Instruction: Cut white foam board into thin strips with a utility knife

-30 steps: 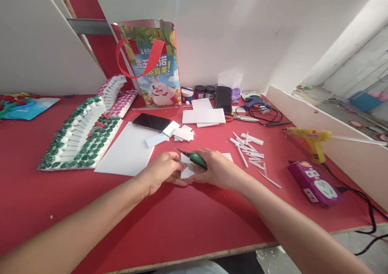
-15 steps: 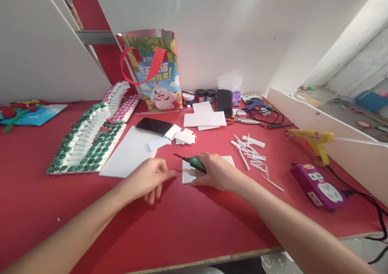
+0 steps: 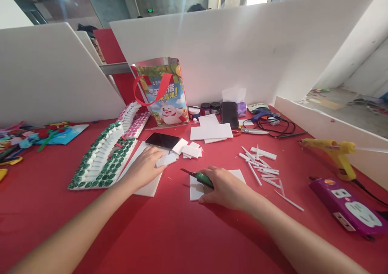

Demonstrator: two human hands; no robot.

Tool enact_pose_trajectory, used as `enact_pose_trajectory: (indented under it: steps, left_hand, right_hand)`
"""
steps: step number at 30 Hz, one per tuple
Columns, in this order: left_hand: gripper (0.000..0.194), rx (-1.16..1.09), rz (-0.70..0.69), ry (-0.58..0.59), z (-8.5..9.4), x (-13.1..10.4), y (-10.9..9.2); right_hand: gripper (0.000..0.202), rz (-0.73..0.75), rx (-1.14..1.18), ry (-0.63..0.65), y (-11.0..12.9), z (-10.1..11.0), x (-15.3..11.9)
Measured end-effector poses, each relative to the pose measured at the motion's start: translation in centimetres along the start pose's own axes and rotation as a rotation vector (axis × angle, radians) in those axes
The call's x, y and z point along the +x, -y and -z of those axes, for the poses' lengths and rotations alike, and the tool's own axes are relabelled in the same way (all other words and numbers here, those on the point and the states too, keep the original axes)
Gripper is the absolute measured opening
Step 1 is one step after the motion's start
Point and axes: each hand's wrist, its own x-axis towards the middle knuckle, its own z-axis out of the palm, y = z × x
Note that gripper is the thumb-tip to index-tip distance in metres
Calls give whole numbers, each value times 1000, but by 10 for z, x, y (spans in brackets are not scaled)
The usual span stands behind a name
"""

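My right hand (image 3: 226, 187) is closed around a green utility knife (image 3: 203, 179), its dark blade pointing left. Beneath that hand lies a white foam board piece (image 3: 196, 190), partly covered by the palm and fingers. My left hand (image 3: 145, 165) is over the edge of a larger white board (image 3: 148, 188). Its thumb and index finger are apart around the left end of a small pale rectangular piece (image 3: 167, 159). The other fingers are bent and partly hidden. Right of the pale piece sits a small pile of white squares (image 3: 192, 150).
Thin white strips (image 3: 260, 167) lie scattered right of the knife. Farther right are a yellow glue gun (image 3: 333, 150) and a purple power strip (image 3: 348, 207). A phone (image 3: 163, 140), a colourful bag (image 3: 166, 96) and a green-and-white model (image 3: 103, 161) stand behind and left.
My left hand has moved forward and left from the bare table to the small pale piece. My right hand still holds the knife over the board. The view has tilted up.
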Motion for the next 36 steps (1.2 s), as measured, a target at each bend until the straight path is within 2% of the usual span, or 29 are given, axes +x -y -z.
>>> enact_pose_trajectory:
  steps: [3,5,9,12,18,24,27,36]
  left_hand:
    - [43,-153,163,42,20,12,-4]
    - [47,-135,203,32,27,29,-13]
    - [30,39,185,94,18,67,-36]
    - [30,135,178,122,7,81,-47]
    - [25,304,91,225,0,82,-57]
    - [29,374,109,243,-2,88,-70]
    - [24,379,104,264,-1,87,-75]
    - [31,408,88,251,-2,82,-76]
  right_hand:
    - [40,13,2,15,-1,0,1]
    - [41,18,10,16,-1,0,1]
    - [37,18,1,5,-1,-1,0]
    - [36,40,-7,-2,-3,-3,0]
    - [42,28,-8,15,-3,-3,2]
    - [47,33,6,25,0,0,0]
    - [46,44,15,16,-1,-1,0]
    - [45,69,30,3,-3,-2,0]
